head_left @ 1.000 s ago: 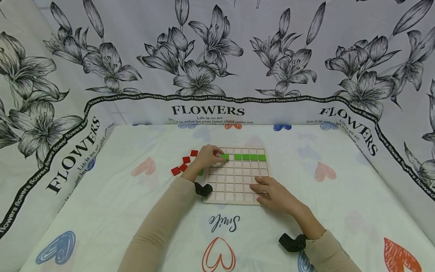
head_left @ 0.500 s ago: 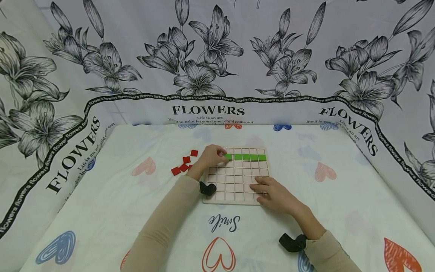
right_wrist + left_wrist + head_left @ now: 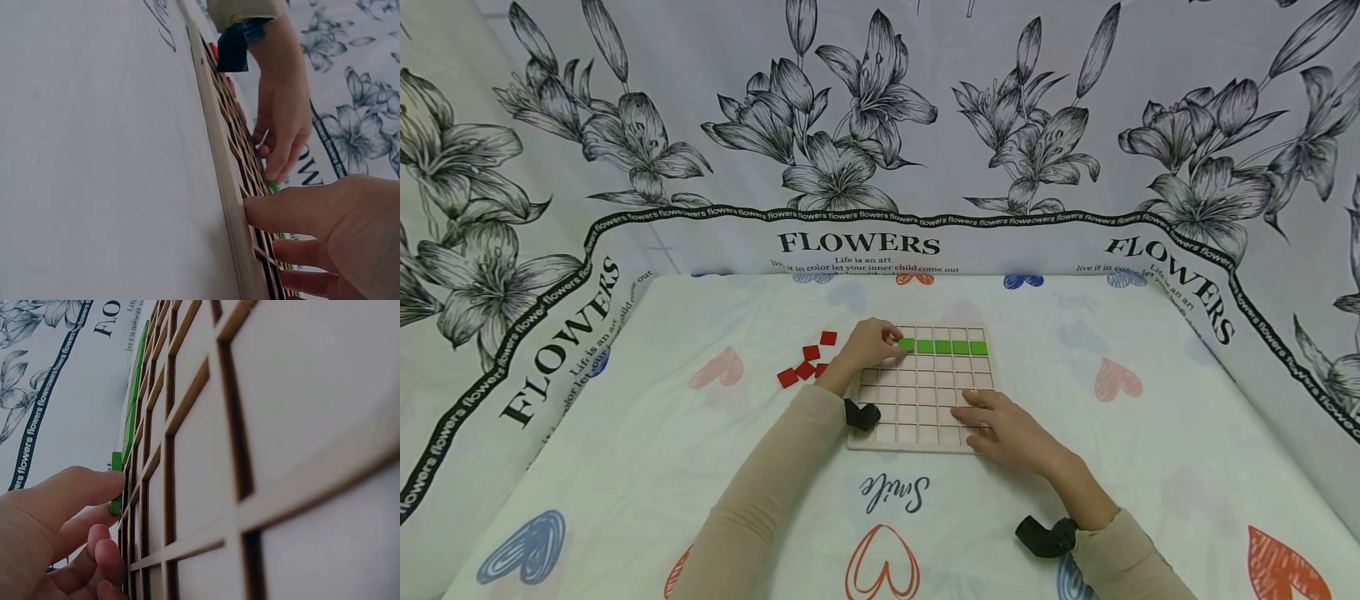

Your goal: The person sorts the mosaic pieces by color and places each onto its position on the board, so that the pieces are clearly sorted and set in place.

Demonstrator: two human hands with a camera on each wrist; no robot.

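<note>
Pinching one green square tile [image 3: 117, 461], the left hand [image 3: 868, 340] is at the far left of the wooden grid board [image 3: 910, 447]. Four seated green tiles [image 3: 943, 347] continue that row. Five red tiles [image 3: 805, 369] show left of the board. Spread fingers of the right hand [image 3: 1003, 427] rest on its near-right edge. Heart-print cloth [image 3: 625, 483] surrounds it; flower-print curtain [image 3: 947, 167] hangs behind.

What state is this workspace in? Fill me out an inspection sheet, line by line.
Surface: white cloth printed with hearts.
Job's things: gridded board; green tiles in its second row from the far edge; loose red tiles left of the board.
Clutter: nothing seen.
Hands: left hand pinches another green tile at that row; right hand touches the board's near right part.
Cables: nothing seen.
Surroundings: flower-printed drape behind and at the sides.
</note>
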